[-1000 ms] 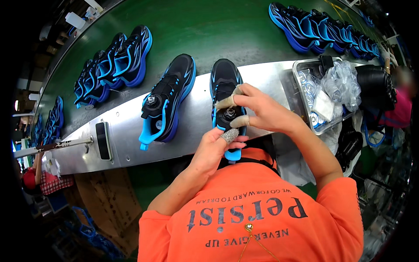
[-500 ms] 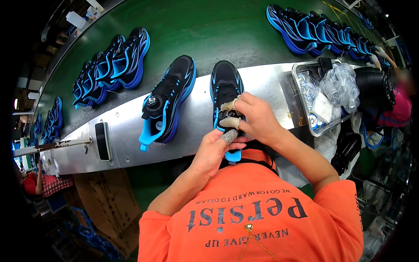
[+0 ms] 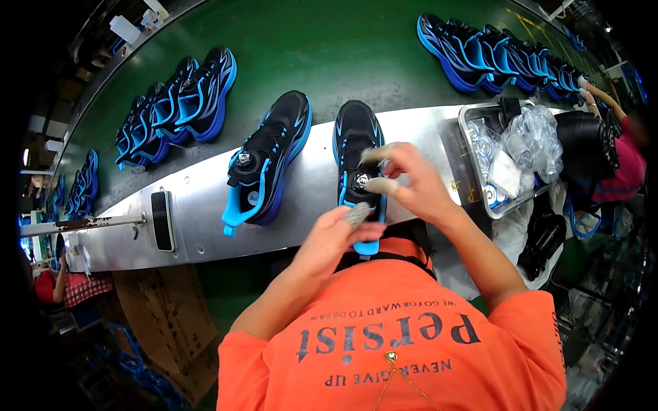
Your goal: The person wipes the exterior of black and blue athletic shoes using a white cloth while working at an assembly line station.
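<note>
The black-and-blue shoe (image 3: pixel 357 130) in work lies on the metal ledge (image 3: pixel 312 198) right in front of the person in the orange shirt (image 3: pixel 391 322), toe pointing away, heel loop toward the belly. Its round lacing dial (image 3: pixel 361 181) faces up, and the right hand (image 3: pixel 417 183) hangs over it from the side, thumb and forefinger in pale finger covers and parted widely, with the dial showing between them. The left hand (image 3: pixel 332 236) is at the heel opening, a grey cover on its thumb, fingers bent across the collar; whether it really grips there, I can't tell. Just to the left sits a matching shoe (image 3: pixel 277 133), tilted outward, and farther along the ledge a phone (image 3: pixel 162 220) lies flat. On the other side a clear bin (image 3: pixel 474 163) holds bunched plastic bags (image 3: pixel 531 140). Beyond, on the green tabletop (image 3: pixel 322 48), similar shoes stand in a left row (image 3: pixel 209 96) and a right row (image 3: pixel 456 55), where a co-worker in pink (image 3: pixel 629 154) reaches in.
</note>
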Tool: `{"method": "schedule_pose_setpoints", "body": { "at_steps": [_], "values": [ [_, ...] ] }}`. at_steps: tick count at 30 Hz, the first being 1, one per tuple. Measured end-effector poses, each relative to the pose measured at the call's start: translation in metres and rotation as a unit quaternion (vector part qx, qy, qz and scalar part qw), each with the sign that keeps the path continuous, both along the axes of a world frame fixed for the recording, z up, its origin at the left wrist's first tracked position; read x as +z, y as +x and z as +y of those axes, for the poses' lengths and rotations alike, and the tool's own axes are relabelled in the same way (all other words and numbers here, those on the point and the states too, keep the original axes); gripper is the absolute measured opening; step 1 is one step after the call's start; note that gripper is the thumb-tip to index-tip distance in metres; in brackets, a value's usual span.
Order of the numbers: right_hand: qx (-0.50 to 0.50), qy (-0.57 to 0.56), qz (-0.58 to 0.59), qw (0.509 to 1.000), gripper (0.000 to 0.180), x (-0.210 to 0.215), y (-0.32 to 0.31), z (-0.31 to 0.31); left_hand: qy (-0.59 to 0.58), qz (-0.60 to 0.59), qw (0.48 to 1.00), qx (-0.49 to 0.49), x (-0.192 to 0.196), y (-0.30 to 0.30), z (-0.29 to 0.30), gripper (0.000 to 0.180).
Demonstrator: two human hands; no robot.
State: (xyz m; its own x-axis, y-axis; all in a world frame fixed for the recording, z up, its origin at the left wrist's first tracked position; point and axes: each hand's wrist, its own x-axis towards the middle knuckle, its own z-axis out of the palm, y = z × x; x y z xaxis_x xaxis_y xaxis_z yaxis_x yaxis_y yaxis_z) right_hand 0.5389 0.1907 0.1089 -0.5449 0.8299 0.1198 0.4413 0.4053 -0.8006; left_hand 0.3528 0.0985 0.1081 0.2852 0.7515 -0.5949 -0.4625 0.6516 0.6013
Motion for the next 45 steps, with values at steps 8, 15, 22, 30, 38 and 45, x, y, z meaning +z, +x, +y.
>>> {"method": "schedule_pose_setpoints", "body": {
  "at_steps": [8,15,22,30,38,45],
  "values": [
    [-0.131,-0.207,0.039,0.969,0.053,-0.096,0.021,-0.023,0.314,0.614,0.719,-0.086,0.030,-0.103,-0.006,0.074],
    [-0.078,-0.302,0.110,0.944,0.062,-0.100,-0.050,-0.021,0.291,0.673,0.675,-0.082,-0.027,-0.067,0.026,0.058],
    [-0.058,-0.335,0.159,0.927,0.057,-0.065,-0.042,-0.001,0.380,0.716,0.585,0.004,-0.036,-0.070,0.087,0.026],
    [-0.064,-0.164,0.020,0.984,0.024,-0.029,-0.005,0.044,0.359,0.671,0.645,-0.063,0.020,-0.034,0.062,0.052],
    [-0.009,-0.111,-0.032,0.993,0.017,-0.008,0.014,0.069,0.281,0.429,0.857,0.038,0.043,-0.096,0.013,0.017],
    [0.043,0.034,-0.091,0.994,0.037,0.001,-0.078,0.108,0.380,0.577,0.717,-0.085,-0.013,-0.103,0.077,0.029]
  ]
}}
